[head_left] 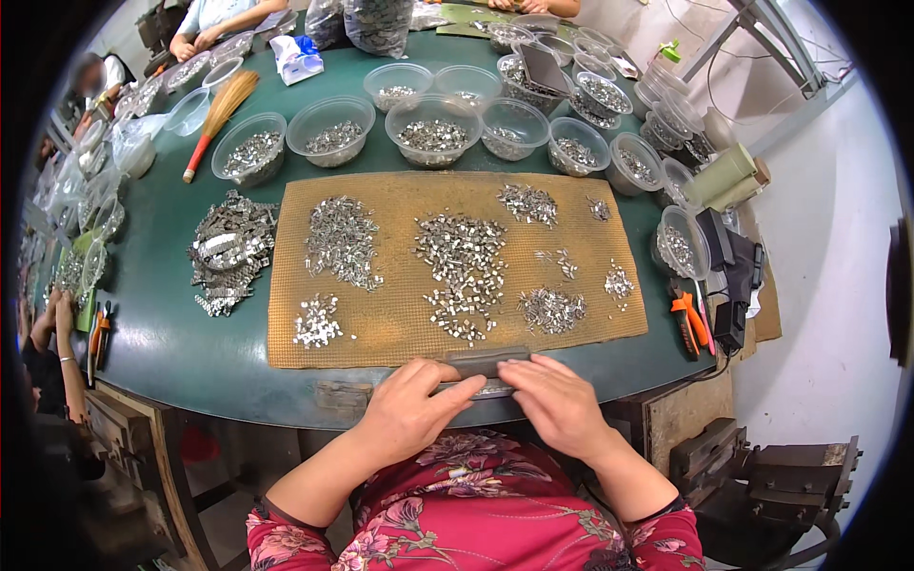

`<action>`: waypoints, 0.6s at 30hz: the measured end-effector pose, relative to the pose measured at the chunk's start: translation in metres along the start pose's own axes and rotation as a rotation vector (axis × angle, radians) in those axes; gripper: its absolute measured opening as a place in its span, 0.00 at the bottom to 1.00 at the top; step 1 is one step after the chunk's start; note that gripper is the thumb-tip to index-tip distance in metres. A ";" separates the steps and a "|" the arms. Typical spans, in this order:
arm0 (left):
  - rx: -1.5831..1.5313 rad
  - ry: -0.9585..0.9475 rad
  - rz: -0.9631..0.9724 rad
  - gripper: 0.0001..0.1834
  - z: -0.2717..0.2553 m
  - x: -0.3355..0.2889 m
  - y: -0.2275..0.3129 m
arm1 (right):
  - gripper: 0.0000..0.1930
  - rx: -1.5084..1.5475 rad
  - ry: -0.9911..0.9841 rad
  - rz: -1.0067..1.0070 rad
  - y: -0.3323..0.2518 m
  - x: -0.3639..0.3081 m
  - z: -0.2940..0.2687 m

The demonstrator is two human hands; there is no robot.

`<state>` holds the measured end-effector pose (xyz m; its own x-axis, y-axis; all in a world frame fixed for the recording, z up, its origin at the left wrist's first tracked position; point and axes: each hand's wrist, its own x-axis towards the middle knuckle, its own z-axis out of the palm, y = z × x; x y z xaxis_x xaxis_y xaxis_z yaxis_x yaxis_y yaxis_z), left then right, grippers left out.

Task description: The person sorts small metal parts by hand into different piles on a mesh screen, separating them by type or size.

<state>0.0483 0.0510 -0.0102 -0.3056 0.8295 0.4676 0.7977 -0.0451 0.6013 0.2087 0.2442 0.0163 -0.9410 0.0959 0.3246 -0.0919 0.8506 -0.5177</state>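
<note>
At the table's front edge, my left hand (414, 395) and my right hand (557, 400) grip opposite ends of a dark grey bar (487, 360). Their fingers curl over it, and its ends are hidden under them. A narrow silvery metal strip (487, 388) shows on the near side, between my thumbs. Just beyond lies a tan textured mat (390, 324) with small metal pieces sorted into several piles, the largest a central pile (462, 266). Left of my left hand, a small flat block (344, 395) rests at the edge.
Clear plastic bowls (433, 128) of metal bits line the mat's far side. A heap of linked metal pieces (231, 249) lies left, below a red-handled brush (219, 124). Orange-handled pliers (687, 322) lie right, beside black adapters (731, 324). Other people's hands (195, 43) work across the table.
</note>
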 end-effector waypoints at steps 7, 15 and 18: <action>0.211 -0.171 0.123 0.25 -0.009 0.005 0.000 | 0.25 -0.123 0.001 0.067 0.010 -0.028 -0.013; 0.123 -0.290 0.120 0.23 -0.032 0.023 -0.005 | 0.35 0.271 -0.136 0.312 0.022 -0.032 -0.033; 0.140 -0.353 0.113 0.22 -0.040 0.025 -0.013 | 0.35 0.183 -0.192 0.254 0.028 -0.032 -0.035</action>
<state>0.0093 0.0502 0.0202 -0.0333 0.9651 0.2598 0.8867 -0.0915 0.4533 0.2479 0.2830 0.0187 -0.9836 0.1791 0.0219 0.1126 0.7039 -0.7013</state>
